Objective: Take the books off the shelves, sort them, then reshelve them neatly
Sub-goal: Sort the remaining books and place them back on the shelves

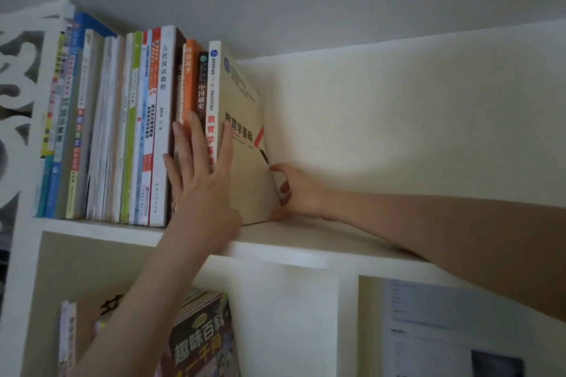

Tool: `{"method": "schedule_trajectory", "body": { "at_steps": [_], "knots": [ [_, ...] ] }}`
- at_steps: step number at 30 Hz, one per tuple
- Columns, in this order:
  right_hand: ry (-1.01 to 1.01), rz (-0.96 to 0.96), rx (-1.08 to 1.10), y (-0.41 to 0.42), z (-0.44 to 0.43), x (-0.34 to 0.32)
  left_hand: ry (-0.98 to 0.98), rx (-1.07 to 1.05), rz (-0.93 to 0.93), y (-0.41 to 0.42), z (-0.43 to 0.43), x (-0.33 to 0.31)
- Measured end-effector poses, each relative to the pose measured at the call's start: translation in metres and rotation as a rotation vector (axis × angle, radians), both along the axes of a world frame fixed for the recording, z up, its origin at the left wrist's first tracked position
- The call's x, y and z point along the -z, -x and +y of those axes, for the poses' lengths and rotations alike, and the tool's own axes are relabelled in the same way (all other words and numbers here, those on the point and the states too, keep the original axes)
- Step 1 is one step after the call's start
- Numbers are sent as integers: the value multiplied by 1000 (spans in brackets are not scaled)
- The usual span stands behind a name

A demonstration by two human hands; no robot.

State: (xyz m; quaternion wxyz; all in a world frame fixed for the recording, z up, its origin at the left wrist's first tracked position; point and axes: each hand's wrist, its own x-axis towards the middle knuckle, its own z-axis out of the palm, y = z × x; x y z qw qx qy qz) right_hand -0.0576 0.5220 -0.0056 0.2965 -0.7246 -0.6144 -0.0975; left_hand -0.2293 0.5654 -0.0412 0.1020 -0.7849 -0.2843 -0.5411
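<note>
White top shelf, books at its left end: left hand presses spines, fingers straight; right hand grips the beige book.

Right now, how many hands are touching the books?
2. The left hand presses flat on the spines; the right hand grips the tan book at its back edge.
</note>
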Motion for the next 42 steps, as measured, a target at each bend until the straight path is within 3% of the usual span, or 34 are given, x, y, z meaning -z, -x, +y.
{"method": "schedule_trajectory", "body": {
  "at_steps": [2,8,14,20,25,28,30,35,40,42],
  "knots": [
    [-11,-52,48,2,-1,0,-12,-6,-13,-1,0,-1],
    [-21,68,-16,10,-10,2,-31,175,-119,17,-12,-3],
    [8,113,-25,7,-5,5,52,116,-65,9,-1,-1],
    [-7,-58,53,23,-19,-2,96,168,-130,12,-9,-5],
    [-35,93,-67,30,-62,-12,95,251,-213,12,-20,-9],
    [-33,123,-80,32,-87,-8,-37,284,-251,10,-40,-8],
    [-60,135,-79,30,-105,-6,-61,396,-249,6,-61,-7],
    [-143,172,-8,28,-177,3,212,821,-177,-15,-117,11],
    [-232,-13,99,39,-289,53,90,1063,-183,-34,-197,79],
    [-222,-227,208,42,-329,87,-35,1089,-176,-52,-226,113]
  ]
}}
